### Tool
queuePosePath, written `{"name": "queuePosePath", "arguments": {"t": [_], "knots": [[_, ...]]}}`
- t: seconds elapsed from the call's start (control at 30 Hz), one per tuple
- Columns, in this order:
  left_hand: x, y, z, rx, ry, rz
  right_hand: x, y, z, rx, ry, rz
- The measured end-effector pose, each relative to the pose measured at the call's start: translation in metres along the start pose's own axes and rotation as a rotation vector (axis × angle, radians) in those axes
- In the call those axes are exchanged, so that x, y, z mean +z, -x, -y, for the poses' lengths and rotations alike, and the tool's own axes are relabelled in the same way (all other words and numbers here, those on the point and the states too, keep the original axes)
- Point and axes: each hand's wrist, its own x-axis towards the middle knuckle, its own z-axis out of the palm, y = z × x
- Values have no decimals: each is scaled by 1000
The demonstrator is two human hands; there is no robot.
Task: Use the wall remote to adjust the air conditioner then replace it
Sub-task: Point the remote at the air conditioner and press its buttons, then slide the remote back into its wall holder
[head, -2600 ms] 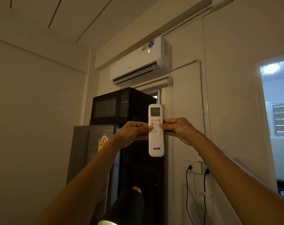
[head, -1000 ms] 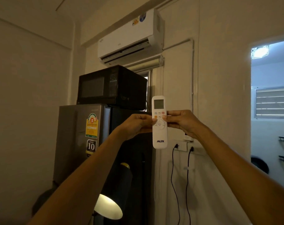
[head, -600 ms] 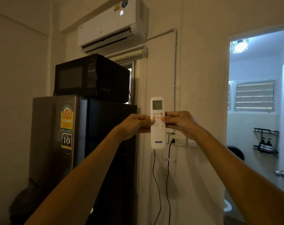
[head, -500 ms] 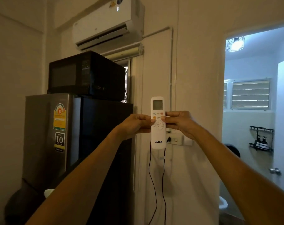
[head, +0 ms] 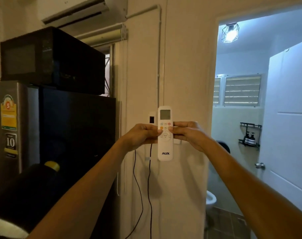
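Note:
I hold a white AUX remote upright at arm's length, its small screen on top. My left hand grips its left edge and my right hand grips its right edge, both thumbs on the buttons. The white air conditioner hangs high on the wall at the upper left, cut off by the frame's top. Just behind the remote a white wall fitting with a dark slot peeks out on the cream wall; whether it is the remote's holder I cannot tell.
A black microwave sits on a dark fridge at the left. Two black cables hang down the wall below my hands. At the right an open white door leads to a lit bathroom with a toilet. A dark lamp shade sits low left.
The view has swung right and down: the air conditioner slid up and left, the bathroom doorway came in. The remote stays in both hands, now in front of the wall fitting.

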Motion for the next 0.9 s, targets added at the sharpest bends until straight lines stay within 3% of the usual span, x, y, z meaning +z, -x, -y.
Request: {"name": "queuePosePath", "arguments": {"t": [0.9], "knots": [[3, -228, 148, -67, 91, 140, -99, -148, -154, 135, 129, -166]]}}
